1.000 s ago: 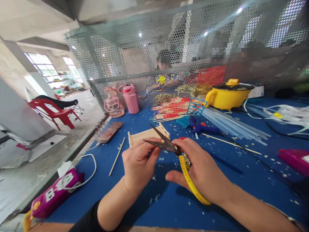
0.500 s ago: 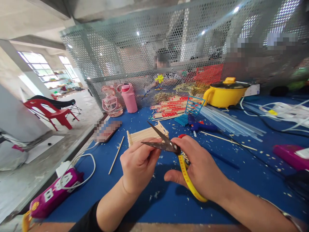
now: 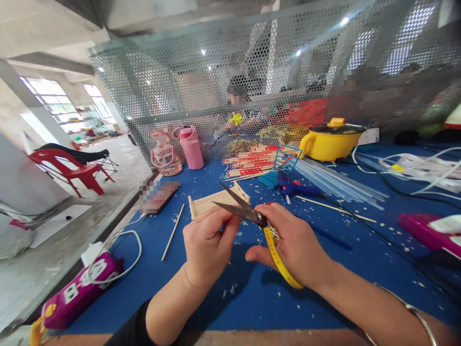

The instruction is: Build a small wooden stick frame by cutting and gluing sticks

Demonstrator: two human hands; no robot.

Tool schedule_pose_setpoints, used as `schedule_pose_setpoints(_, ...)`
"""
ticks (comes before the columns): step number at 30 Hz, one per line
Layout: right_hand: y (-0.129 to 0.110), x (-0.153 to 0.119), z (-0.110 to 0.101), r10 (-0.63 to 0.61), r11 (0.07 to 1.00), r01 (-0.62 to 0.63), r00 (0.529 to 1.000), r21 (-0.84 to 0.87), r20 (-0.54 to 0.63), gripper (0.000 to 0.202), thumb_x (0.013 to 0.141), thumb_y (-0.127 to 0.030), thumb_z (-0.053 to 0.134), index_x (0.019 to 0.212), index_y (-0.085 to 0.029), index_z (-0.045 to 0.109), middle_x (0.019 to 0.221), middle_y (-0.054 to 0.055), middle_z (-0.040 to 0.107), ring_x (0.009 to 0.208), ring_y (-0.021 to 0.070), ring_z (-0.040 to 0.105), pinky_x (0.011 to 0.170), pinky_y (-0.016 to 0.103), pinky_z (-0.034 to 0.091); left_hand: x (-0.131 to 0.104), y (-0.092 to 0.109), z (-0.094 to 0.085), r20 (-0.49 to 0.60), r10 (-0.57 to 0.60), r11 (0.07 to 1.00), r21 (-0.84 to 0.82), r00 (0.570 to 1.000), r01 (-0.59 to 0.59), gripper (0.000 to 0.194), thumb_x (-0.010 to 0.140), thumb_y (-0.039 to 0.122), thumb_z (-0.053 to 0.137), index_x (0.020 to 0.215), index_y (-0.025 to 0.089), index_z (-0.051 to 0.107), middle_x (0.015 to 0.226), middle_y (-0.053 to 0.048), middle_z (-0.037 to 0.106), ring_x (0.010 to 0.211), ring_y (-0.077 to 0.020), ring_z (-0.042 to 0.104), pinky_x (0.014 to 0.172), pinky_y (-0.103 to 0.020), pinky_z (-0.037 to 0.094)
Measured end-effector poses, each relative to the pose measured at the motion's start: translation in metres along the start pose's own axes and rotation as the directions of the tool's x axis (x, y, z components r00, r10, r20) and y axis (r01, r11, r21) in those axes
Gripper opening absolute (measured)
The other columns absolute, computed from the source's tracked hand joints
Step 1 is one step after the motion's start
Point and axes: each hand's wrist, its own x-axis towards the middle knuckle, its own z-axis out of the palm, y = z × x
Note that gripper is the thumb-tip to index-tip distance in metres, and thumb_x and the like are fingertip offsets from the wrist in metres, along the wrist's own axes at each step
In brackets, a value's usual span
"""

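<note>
Scissors (image 3: 258, 217) with dark blades and a yellow, tape-marked handle are held in my right hand (image 3: 293, 242), its thumb apart from the fingers. The blades are parted and point left, over the fingertips of my left hand (image 3: 209, 240). Those fingers are pinched together; whatever they grip is too hidden to name. Behind my left hand, a small frame of pale sticks (image 3: 212, 201) lies on the blue table (image 3: 230, 307). A single loose stick (image 3: 173, 232) rests to the left.
Red-marked sticks (image 3: 248, 161), a blue glue gun (image 3: 298, 186), clear glue sticks (image 3: 338, 180) and a yellow pot (image 3: 333, 143) lie beyond my hands. Left are a phone (image 3: 160, 196), pink bottles (image 3: 190, 148) and a purple power strip (image 3: 81, 293). A person (image 3: 237, 98) sits behind the mesh.
The scissor blades have come slightly closer together. My left hand has shifted a little right, and the view has turned slightly.
</note>
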Motion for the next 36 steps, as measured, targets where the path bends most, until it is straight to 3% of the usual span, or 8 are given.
schedule_pose_setpoints(5, -0.0028, 0.0006, -0.0011, -0.006, 0.995, 0.007, 1.0, -0.095, 0.008, 0.068, 0.066, -0.059, 0.072, 0.115, -0.019, 0.048, 0.09, 0.006, 0.057, 0.08, 0.0224, 0.056, 0.069, 0.035, 0.048, -0.0009, -0.0035, -0.0011, 0.019, -0.005, 0.999, 0.052, 1.0, 0.004, 0.012, 0.081, 0.012, 0.062, 0.085, 0.02, 0.069, 0.082, -0.001, 0.076, 0.076, -0.0133, 0.071, 0.07, -0.021, 0.057)
schedule_pose_setpoints(16, -0.0032, -0.0003, 0.0011, -0.015, 1.0, 0.015, 1.0, -0.001, 0.006, 0.068, 0.065, -0.055, 0.075, 0.115, -0.019, 0.047, 0.091, 0.005, 0.054, 0.081, 0.0212, 0.054, 0.073, 0.035, 0.046, -0.0025, -0.0019, -0.0023, 0.008, 0.008, 0.996, 0.094, 1.0, -0.009, 0.01, 0.082, 0.015, 0.062, 0.084, 0.02, 0.07, 0.083, -0.003, 0.076, 0.078, -0.0146, 0.071, 0.071, -0.021, 0.057)
schedule_pose_setpoints(26, -0.0026, -0.0033, 0.0005, 0.044, 0.999, -0.044, 0.999, 0.026, 0.006, 0.063, 0.063, -0.061, 0.072, 0.109, -0.02, 0.055, 0.085, 0.003, 0.058, 0.076, 0.0195, 0.056, 0.067, 0.032, 0.048, -0.0018, -0.0018, -0.0053, 0.026, 0.079, 0.994, 0.067, 0.996, -0.081, 0.015, 0.08, 0.008, 0.061, 0.086, 0.019, 0.068, 0.088, -0.001, 0.075, 0.081, -0.0122, 0.07, 0.075, -0.019, 0.056)
schedule_pose_setpoints(36, 0.0016, -0.0029, 0.0034, 0.045, 0.999, -0.045, 0.999, 0.008, -0.012, 0.061, 0.069, -0.064, 0.065, 0.107, -0.016, 0.058, 0.086, 0.007, 0.065, 0.076, 0.0216, 0.062, 0.071, 0.036, 0.052, -0.0007, -0.0009, -0.0025, 0.022, 0.049, 0.998, 0.038, 0.999, -0.05, 0.009, 0.08, 0.009, 0.063, 0.076, 0.017, 0.067, 0.081, -0.002, 0.074, 0.073, -0.0106, 0.069, 0.07, -0.017, 0.054)
